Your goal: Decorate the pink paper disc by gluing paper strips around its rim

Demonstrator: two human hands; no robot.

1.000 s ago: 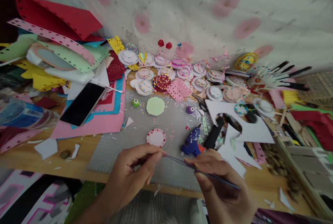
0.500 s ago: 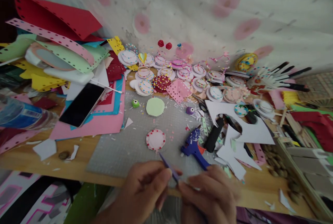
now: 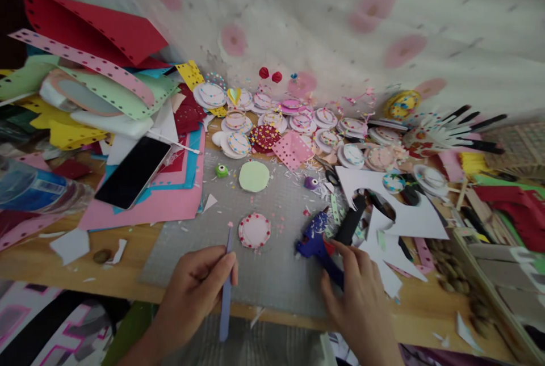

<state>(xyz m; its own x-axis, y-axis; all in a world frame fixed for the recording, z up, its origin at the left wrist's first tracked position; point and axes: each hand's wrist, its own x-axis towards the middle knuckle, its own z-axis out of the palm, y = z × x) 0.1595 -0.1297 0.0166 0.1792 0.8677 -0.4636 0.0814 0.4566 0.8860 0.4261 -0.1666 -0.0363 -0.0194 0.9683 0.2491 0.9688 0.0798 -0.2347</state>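
My left hand (image 3: 202,278) is closed around slim purple tweezers (image 3: 225,309), held nearly upright. At their tip is a tiny pink piece (image 3: 230,224), too small to make out fully. Just right of that tip lies a round pink disc (image 3: 254,231) edged with red dots, flat on the grey cutting mat (image 3: 183,264). My right hand (image 3: 357,292) is at a blue glue gun (image 3: 315,235), thumb and fingers spread to either side of its handle. Whether they touch it I cannot tell. Small pink bits (image 3: 279,221) lie beside the disc.
A pale green disc (image 3: 254,176) lies farther back, between a green one-eyed figure (image 3: 221,171) and a purple one (image 3: 311,183). Cut white paper (image 3: 413,210) is at the right, a phone (image 3: 133,173) and bottle (image 3: 42,187) at the left. Several small paper hats (image 3: 236,143) line the back.
My hands have moved apart. The left has carried the tweezers left and turned them upright; the right has let go of the tweezers and moved up to the glue gun.
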